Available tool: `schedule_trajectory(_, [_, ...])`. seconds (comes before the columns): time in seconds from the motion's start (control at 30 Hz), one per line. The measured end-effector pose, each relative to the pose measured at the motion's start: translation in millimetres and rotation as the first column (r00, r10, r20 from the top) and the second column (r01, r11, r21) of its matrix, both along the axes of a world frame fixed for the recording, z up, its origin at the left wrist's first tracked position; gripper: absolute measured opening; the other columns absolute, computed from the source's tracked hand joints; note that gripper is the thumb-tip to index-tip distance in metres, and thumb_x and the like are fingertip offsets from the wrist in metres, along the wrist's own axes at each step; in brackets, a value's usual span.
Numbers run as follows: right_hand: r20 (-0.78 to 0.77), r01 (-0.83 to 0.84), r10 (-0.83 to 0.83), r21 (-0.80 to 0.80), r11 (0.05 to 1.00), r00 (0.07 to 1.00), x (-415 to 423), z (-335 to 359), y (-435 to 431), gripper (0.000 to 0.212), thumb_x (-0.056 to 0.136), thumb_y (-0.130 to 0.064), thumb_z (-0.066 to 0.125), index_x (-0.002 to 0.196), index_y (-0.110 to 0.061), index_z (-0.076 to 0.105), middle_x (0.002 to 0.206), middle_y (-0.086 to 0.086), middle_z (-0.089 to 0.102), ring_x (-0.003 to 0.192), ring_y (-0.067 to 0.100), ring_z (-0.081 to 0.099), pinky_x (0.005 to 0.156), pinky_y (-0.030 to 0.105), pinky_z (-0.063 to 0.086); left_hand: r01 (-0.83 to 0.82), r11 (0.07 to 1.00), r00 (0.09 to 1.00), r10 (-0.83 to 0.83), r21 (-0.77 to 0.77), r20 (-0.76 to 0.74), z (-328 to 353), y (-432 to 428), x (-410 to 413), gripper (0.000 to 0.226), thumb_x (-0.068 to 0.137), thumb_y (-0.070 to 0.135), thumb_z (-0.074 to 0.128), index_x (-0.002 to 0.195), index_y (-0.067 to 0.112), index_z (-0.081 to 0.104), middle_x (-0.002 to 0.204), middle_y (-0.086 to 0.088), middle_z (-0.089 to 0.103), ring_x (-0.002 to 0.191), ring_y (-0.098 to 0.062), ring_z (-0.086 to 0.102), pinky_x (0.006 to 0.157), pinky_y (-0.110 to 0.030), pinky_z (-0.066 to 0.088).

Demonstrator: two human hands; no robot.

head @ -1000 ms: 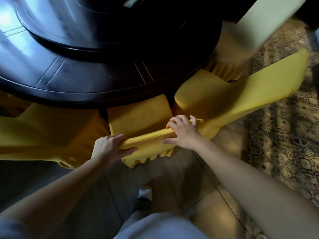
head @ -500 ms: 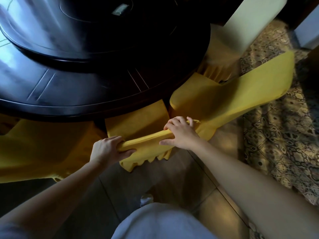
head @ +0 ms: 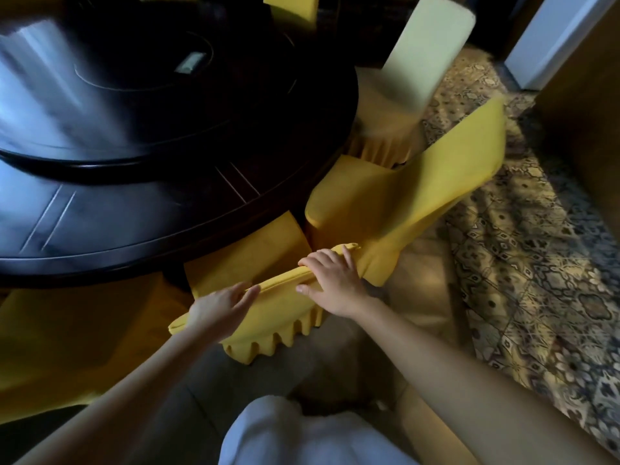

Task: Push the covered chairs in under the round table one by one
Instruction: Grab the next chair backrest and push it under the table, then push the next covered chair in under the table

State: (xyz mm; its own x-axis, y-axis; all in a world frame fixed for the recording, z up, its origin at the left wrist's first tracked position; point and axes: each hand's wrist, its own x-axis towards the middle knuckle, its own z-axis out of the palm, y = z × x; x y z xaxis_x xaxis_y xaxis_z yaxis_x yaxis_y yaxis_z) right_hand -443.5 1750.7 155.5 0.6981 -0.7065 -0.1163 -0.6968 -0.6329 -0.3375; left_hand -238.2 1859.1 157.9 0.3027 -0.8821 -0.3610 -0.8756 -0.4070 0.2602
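From the head view, the yellow covered chair [head: 255,263] sits at six o'clock of the round table [head: 161,209], seat mostly under. Left hand [head: 219,308] lies flat and loose, right hand [head: 332,283] clasps the backrest top. The cover probably slips; grip the stiff top rail.

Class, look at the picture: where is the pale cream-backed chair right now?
In the head view, the cream-backed chair stands at upper right, tucked against the round table, just beyond the yellow-covered chair angled out over the patterned rug.
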Motion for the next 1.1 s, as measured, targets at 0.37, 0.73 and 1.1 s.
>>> schedule_trajectory(0.37, [-0.031, 0.224, -0.222, 0.122, 0.967, 0.975, -114, -1, -52, 0.068, 0.097, -0.048, 0.037, 0.152, -0.026, 0.003, 0.161, -0.007, -0.006, 0.147, 0.015, -0.011, 0.117, 0.048, -0.004, 0.306, 0.936, 0.951, -0.308, -0.173, 0.013, 25, -96, -130, 0.072, 0.091, 0.059, 0.026, 0.149, 0.029, -0.006, 0.155, 0.006, -0.019, 0.143, -0.016, -0.018, 0.118, -0.043, -0.007])
schedule_trajectory(0.73, [-0.014, 0.496, -0.496, 0.036, 0.867, 0.868, -323, 30, -144, 0.084, 0.082, -0.073, 0.01, 0.151, -0.026, 0.007, 0.161, -0.005, -0.005, 0.147, 0.016, -0.01, 0.118, 0.051, 0.007, 0.581, 0.785, 0.808, -0.589, -0.216, 0.03, 45, -260, -329, 0.074, 0.09, 0.063, 0.022, 0.147, 0.03, -0.013, 0.151, 0.008, -0.026, 0.137, -0.014, -0.028, 0.116, -0.045, -0.013])
schedule_trajectory(1.1, [0.007, 0.537, -0.538, 0.049, 0.842, 0.843, -436, 48, -221, 0.068, 0.097, -0.05, 0.036, 0.152, -0.029, 0.003, 0.16, -0.009, -0.01, 0.146, 0.012, -0.015, 0.119, 0.048, 0.001, 0.572, 0.785, 0.811, -0.585, -0.238, 0.018, 53, -349, -429, 0.081, 0.078, 0.07, 0.009, 0.146, 0.034, -0.015, 0.151, 0.011, -0.027, 0.134, -0.009, -0.031, 0.113, -0.045, -0.015])
